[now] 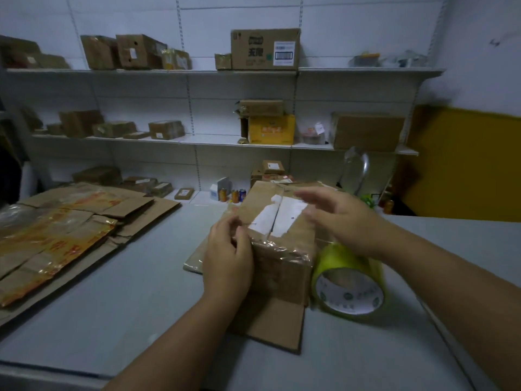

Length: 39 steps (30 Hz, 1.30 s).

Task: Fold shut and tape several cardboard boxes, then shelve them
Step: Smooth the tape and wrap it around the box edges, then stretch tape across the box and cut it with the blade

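Left hand (pixel 228 258) grips the box (pixel 282 269) on the worktop (pixel 135 292) at its 9 o'clock edge, right hand (pixel 344 218) open above; a careless sweep could knock over the tape roll (pixel 349 286) at 3 o'clock.

From my remote seat, the table (pixel 135 300) offered one wide lane, bare between the flattened cardboard stack (pixel 70 235) on the left and the box (pixel 282 266) in the middle. On the right, the tape roll (pixel 349 292) stood just beside the box (I saw no passage there). Small cans (pixel 234 195) and parcels (pixel 273 167) crowded the far edge.
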Each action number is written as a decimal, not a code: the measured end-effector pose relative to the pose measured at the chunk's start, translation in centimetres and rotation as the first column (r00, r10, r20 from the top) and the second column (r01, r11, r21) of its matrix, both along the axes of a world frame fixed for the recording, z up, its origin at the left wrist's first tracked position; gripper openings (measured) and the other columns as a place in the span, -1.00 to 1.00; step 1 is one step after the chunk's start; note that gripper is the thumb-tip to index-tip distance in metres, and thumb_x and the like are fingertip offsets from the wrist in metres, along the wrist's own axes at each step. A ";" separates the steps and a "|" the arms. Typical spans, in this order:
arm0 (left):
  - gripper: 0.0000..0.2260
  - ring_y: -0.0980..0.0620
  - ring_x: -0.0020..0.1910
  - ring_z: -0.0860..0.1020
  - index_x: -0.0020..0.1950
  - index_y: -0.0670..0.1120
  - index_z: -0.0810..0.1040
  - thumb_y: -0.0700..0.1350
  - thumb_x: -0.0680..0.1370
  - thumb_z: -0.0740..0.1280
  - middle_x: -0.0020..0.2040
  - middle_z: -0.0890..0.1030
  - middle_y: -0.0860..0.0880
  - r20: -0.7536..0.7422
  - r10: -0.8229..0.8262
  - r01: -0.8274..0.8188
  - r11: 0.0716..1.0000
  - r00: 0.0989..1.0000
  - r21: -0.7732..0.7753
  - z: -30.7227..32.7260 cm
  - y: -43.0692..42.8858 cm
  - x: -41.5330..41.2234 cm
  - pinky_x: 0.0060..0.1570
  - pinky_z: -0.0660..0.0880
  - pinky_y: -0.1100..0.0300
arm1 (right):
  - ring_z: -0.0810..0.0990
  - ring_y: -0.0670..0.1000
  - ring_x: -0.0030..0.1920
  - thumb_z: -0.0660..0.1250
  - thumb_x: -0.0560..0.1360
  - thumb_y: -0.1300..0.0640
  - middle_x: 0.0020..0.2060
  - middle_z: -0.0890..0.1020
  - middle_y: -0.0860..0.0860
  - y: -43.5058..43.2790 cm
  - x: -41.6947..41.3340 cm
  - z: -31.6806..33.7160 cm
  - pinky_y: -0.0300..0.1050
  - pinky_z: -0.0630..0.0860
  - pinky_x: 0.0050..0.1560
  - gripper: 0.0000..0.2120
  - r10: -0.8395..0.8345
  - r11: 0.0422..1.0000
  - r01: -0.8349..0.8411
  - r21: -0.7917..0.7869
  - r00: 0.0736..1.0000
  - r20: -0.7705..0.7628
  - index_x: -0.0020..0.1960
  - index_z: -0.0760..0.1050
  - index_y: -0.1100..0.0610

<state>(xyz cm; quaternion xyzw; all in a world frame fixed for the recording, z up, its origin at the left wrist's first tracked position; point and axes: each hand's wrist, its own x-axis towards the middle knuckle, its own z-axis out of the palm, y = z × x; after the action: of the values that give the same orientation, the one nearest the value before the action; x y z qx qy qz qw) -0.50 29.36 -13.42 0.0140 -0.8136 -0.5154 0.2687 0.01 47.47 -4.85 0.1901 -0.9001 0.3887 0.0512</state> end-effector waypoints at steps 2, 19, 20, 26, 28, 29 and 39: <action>-0.69 0.10 0.11 0.45 0.37 0.03 0.33 -0.04 0.62 0.13 0.15 0.46 0.08 0.035 -0.019 0.016 0.996 0.999 0.084 0.0 -0.1 0.1 0.01 0.40 0.22 | 0.45 -0.04 0.24 0.26 0.55 0.05 0.24 0.51 -0.03 5.3 0.3 -2.1 -0.20 0.39 0.15 -0.73 -0.280 0.937 0.304 0.174 0.948 -0.151 0.25 0.46 -0.05; -0.76 -0.06 0.02 0.52 -0.01 -0.04 0.55 -0.22 0.50 0.11 -0.07 0.56 -0.02 0.100 0.255 -0.269 0.810 0.962 0.520 1.3 1.6 -3.6 0.03 0.48 0.04 | 0.59 0.10 -0.21 0.28 0.53 0.10 -0.26 0.60 -0.04 16.4 7.6 -8.9 0.07 0.52 -0.19 -0.94 -0.657 0.737 0.671 0.076 0.739 -0.149 -0.06 0.47 -0.06; -0.75 -0.05 -0.01 0.51 -0.03 -0.06 0.57 -0.23 0.49 0.12 -0.11 0.56 -0.01 0.120 0.268 -0.290 0.801 0.956 0.524 1.8 1.1 -4.2 -0.03 0.44 0.09 | 0.59 0.06 -0.20 0.27 0.53 0.04 -0.28 0.61 -0.07 15.8 8.0 -8.0 -0.01 0.53 -0.19 -0.92 -0.638 0.762 0.648 0.018 0.754 -0.157 -0.09 0.48 -0.14; -0.70 -0.12 -0.01 0.52 -0.09 -0.14 0.60 -0.34 0.47 0.09 0.00 0.59 -0.18 0.120 0.199 -0.232 0.830 0.973 0.507 3.0 -3.8 -9.0 -0.08 0.42 0.19 | 0.54 -0.08 -0.36 0.07 0.21 -0.59 -0.29 0.59 -0.17 11.4 7.7 -1.7 -0.26 0.44 -0.44 -0.59 -0.436 0.894 0.412 -0.178 0.890 -0.132 -0.11 0.46 -0.43; -0.69 -0.06 -0.04 0.51 -0.19 -0.15 0.59 -0.39 0.41 0.08 -0.08 0.59 -0.17 0.059 0.164 -0.169 0.827 0.985 0.536 3.8 -4.7 -9.6 -0.19 0.45 0.22 | 0.55 -0.06 -0.37 0.12 0.23 -0.57 -0.30 0.59 -0.13 10.4 7.4 -0.6 -0.21 0.48 -0.44 -0.60 -0.381 0.913 0.338 -0.227 0.906 -0.184 -0.10 0.49 -0.40; -0.69 -0.02 -0.09 0.52 -0.24 -0.13 0.57 -0.41 0.40 0.08 -0.15 0.59 -0.11 0.033 0.124 -0.121 0.816 0.992 0.565 4.2 -4.7 -9.6 -0.21 0.45 0.27 | 0.55 -0.04 -0.37 0.13 0.20 -0.60 -0.29 0.60 -0.11 10.0 7.3 -0.2 -0.19 0.50 -0.44 -0.54 -0.360 0.920 0.308 -0.242 0.909 -0.210 -0.08 0.50 -0.38; -0.72 0.04 0.00 0.49 -0.12 -0.09 0.60 -0.32 0.52 0.12 -0.05 0.56 0.00 0.121 -0.401 0.349 0.884 0.908 0.311 3.4 2.0 -8.1 -0.19 0.40 0.23 | 0.58 -0.11 -0.35 0.17 0.58 0.12 -0.30 0.61 -0.04 3.6 3.8 0.5 -0.24 0.49 -0.41 -0.83 -0.244 0.944 0.189 -0.270 0.952 -0.184 -0.07 0.40 -0.15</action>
<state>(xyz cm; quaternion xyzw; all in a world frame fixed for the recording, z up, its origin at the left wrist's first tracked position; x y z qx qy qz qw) -8.62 31.37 -9.98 -0.0591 -0.7400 -0.6648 0.0836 3.77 51.12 -4.30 0.1226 -0.8486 0.4679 0.2144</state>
